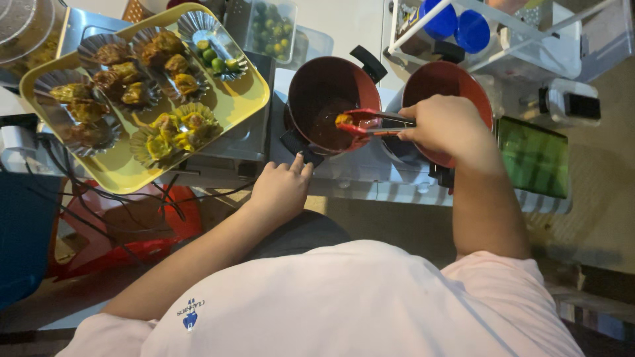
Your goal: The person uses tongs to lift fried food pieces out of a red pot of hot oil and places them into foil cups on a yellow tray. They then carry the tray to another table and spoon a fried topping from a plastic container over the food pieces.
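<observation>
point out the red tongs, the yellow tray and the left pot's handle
red tongs [364, 123], head view, on the arms near the tips
yellow tray [248, 92], head view, on a bare part by its right rim
black pot handle [299, 147], head view, by the left hand's fingertips

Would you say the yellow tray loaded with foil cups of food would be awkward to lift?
Probably. The yellow tray looks thin, so it may flex under its load. It appears to overhang its support toward the person, so it could tip. The foil cups sit loose and would likely slide.
</observation>
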